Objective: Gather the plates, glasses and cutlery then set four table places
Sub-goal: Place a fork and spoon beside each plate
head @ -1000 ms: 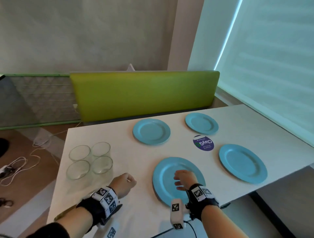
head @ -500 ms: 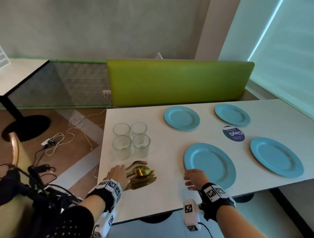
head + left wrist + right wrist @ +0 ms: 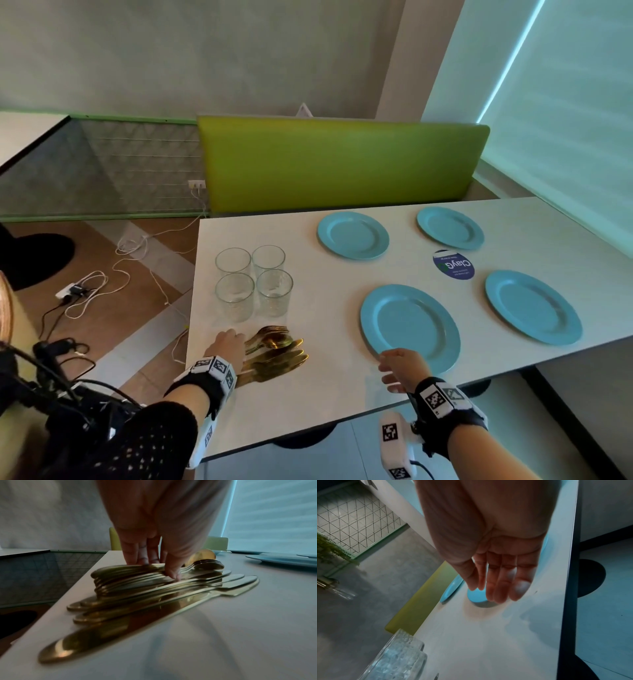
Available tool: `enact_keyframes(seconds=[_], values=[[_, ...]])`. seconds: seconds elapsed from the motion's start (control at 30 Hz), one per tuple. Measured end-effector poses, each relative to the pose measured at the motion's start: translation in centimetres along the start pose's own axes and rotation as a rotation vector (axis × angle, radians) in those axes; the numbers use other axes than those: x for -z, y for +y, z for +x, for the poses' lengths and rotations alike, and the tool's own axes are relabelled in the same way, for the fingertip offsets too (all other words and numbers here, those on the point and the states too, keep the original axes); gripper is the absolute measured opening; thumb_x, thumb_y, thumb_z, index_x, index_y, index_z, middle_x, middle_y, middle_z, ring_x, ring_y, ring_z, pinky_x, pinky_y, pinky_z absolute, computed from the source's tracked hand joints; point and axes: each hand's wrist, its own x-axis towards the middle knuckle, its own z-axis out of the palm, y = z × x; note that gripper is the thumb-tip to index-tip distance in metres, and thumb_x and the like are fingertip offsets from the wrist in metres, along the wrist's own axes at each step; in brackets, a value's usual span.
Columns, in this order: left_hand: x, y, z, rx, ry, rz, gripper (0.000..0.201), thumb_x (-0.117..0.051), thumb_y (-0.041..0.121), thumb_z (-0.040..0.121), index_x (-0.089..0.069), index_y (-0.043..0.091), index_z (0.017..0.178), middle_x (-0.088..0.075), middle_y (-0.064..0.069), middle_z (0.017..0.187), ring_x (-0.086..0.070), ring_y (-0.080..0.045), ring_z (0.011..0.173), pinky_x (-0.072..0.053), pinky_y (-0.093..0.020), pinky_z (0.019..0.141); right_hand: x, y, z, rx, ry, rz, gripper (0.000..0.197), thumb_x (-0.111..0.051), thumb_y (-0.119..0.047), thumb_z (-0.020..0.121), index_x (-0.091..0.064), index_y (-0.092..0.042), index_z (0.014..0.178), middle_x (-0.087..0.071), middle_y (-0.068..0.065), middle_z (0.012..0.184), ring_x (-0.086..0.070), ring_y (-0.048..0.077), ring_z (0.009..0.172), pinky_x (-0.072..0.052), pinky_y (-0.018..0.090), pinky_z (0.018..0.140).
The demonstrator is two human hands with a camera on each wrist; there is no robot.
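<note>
Several light blue plates lie spread over the white table (image 3: 342, 394); the nearest plate (image 3: 409, 327) is just beyond my right hand (image 3: 399, 368). That hand hovers with straight fingers (image 3: 498, 585) over the table beside the plate's near rim and holds nothing. A pile of gold cutlery (image 3: 277, 356) lies at the table's front left. My left hand (image 3: 227, 346) is on it, and its fingers and thumb (image 3: 171, 572) pinch a bundle of handles (image 3: 128, 573) from the top of the pile. Several empty glasses (image 3: 253, 281) stand together just behind the cutlery.
A round purple sticker (image 3: 454, 264) sits between the plates. A green bench back (image 3: 342, 164) runs behind the table and a blind covers the window at right. Cables and a power strip (image 3: 77, 291) lie on the floor at left. The table's left edge is close to the cutlery.
My left hand has moved left onto the cutlery pile and closed on some handles. My right hand has drawn back off the nearest plate to its rim. The view has swung left.
</note>
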Motion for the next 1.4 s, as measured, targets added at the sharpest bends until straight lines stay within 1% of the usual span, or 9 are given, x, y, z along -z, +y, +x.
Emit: enact_keyframes(seconds=[0.37,0.6,0.67,0.77,0.8,0.87,0.93,1.27,1.4], values=[[0.5,0.8,0.5,-0.008,0.065,-0.021,0.038,-0.021,0.007,0.098,-0.045,0.006,0.128,-0.047,-0.013,0.135,-0.045,-0.027,0.126,-0.037,-0.035,0.104,0.1,-0.8,-0.2,0.017,0.02,-0.01,0.012,-0.048,-0.007,0.093,-0.056,-0.012,0.086,-0.057,0.005,0.075,-0.052,0.016,0.053,-0.042,0.022,0.044],[4.1,5.5,-0.2,-0.163,0.044,-0.217,0.033,-0.038,0.008,0.097,-0.046,0.003,0.128,-0.055,-0.015,0.129,-0.053,-0.027,0.12,-0.042,-0.03,0.098,-1.1,-2.4,-0.6,0.073,-0.031,-0.039,0.006,-0.052,-0.012,0.092,-0.057,-0.011,0.088,-0.057,0.002,0.074,-0.052,0.014,0.053,-0.042,0.021,0.044],[5.1,7.8,-0.6,-0.204,0.023,-0.397,0.025,-0.047,0.014,0.095,-0.056,0.006,0.117,-0.064,-0.014,0.111,-0.061,-0.025,0.103,-0.046,-0.025,0.086,-1.5,-3.3,-1.0,0.111,-0.087,-0.029,0.006,-0.055,-0.019,0.093,-0.056,-0.014,0.092,-0.059,0.0,0.077,-0.053,0.013,0.054,-0.044,0.021,0.045],[6.2,11.2,-1.2,-0.251,-0.014,-0.759,0.011,-0.055,0.013,0.089,-0.059,0.017,0.079,-0.063,0.0,0.071,-0.059,-0.011,0.063,-0.045,-0.008,0.056,-1.8,-4.7,-1.4,0.172,-0.155,0.041,0.013,-0.054,-0.025,0.094,-0.056,-0.013,0.099,-0.06,0.0,0.079,-0.054,0.013,0.056,-0.046,0.021,0.048],[6.4,12.3,-1.4,-0.258,-0.058,-0.859,0.016,-0.057,0.011,0.088,-0.058,0.018,0.075,-0.063,0.0,0.069,-0.059,-0.012,0.061,-0.049,-0.011,0.059,-1.7,-5.2,-1.4,0.19,-0.167,0.082,0.014,-0.054,-0.025,0.095,-0.057,-0.013,0.1,-0.06,0.0,0.079,-0.054,0.013,0.056,-0.046,0.021,0.048],[6.8,14.4,-1.4,-0.26,-0.175,-1.038,0.016,-0.058,0.009,0.089,-0.06,0.016,0.075,-0.065,-0.006,0.073,-0.061,-0.02,0.067,-0.055,-0.031,0.077,-1.2,-5.9,-1.4,0.225,-0.17,0.161,0.012,-0.053,-0.023,0.095,-0.06,-0.013,0.096,-0.06,0.001,0.077,-0.053,0.014,0.055,-0.045,0.021,0.048],[7.0,16.1,-1.2,-0.271,-0.246,-1.149,0.014,-0.057,0.006,0.089,-0.062,0.013,0.078,-0.065,-0.009,0.075,-0.062,-0.023,0.068,-0.054,-0.042,0.083,-0.4,-6.3,-1.2,0.258,-0.15,0.21,0.012,-0.053,-0.019,0.095,-0.063,-0.013,0.092,-0.062,0.002,0.074,-0.053,0.014,0.054,-0.044,0.021,0.049],[6.3,23.5,2.2,-0.214,-0.301,-1.253,0.015,-0.056,0.004,0.09,-0.061,0.012,0.078,-0.063,-0.003,0.068,-0.061,-0.01,0.052,-0.053,-0.022,0.055,5.4,-5.8,4.4,0.247,-0.024,0.224,0.018,-0.058,-0.013,0.091,-0.06,-0.017,0.074,-0.062,-0.001,0.07,-0.055,0.012,0.058,-0.047,0.021,0.053],[6.6,26.6,3.9,-0.142,-0.311,-1.298,0.02,-0.052,0.0,0.092,-0.053,0.006,0.073,-0.059,-0.009,0.067,-0.06,-0.007,0.04,-0.054,-0.022,0.049,9.6,-5.4,7.6,0.216,0.051,0.133,0.022,-0.058,-0.012,0.09,-0.059,-0.017,0.069,-0.06,0.0,0.066,-0.053,0.012,0.054,-0.046,0.022,0.052]])
